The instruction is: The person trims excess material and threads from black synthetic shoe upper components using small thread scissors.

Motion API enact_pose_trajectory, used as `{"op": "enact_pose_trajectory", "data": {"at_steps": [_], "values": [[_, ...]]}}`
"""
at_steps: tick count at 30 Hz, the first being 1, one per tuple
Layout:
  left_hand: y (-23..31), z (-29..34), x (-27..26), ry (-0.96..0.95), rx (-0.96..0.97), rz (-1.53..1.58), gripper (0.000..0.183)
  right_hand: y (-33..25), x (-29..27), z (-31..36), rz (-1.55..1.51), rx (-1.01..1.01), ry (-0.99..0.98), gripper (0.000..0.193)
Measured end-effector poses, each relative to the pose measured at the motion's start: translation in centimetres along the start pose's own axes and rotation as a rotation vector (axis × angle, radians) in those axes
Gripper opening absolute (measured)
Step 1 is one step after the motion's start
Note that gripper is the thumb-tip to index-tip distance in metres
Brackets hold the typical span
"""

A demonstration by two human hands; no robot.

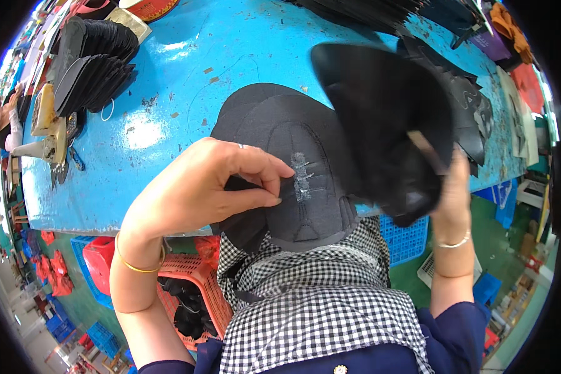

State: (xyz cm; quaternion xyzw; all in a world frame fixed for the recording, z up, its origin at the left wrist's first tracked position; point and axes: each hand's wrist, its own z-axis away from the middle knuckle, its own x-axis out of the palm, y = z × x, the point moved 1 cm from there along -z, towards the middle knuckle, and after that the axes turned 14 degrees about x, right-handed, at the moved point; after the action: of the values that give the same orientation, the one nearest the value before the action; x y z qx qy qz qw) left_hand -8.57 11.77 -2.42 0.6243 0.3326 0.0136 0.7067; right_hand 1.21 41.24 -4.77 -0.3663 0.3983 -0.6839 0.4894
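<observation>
Left hand [199,187] pinches dark panel [305,181] | toe points away

The right hand [450,187] is mostly hidden behind the blurred black piece [383,118] (its grip unclear).

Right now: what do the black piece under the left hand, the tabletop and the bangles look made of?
Black piece: looks like matte fabric-faced foam or felt, with stitch lines and a grey scuffed patch. Tabletop: hard, glossy blue coating with glare, chips and scratches; base unclear. Bangles: thin, shiny, gold-coloured, probably metal.
</observation>
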Motion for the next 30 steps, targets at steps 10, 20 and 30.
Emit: {"op": "enact_pose_trajectory", "data": {"at_steps": [10,20,30], "values": [[1.2,-4.1,-1.7,-0.286,0.019,-0.176,0.007,-3.9,-11.1,-0.3,0.254,-0.276,0.312,0.029],[-0.8,-6.7,0.2,-0.409,0.228,-0.26,0.009,0.2,0.4,0.0,0.652,-0.072,-0.334,0.015],[-0.4,-7.0,1.0,-0.451,0.412,-0.501,0.009,0.2,1.4,-1.9,1.004,-0.661,-0.57,0.019]]}}
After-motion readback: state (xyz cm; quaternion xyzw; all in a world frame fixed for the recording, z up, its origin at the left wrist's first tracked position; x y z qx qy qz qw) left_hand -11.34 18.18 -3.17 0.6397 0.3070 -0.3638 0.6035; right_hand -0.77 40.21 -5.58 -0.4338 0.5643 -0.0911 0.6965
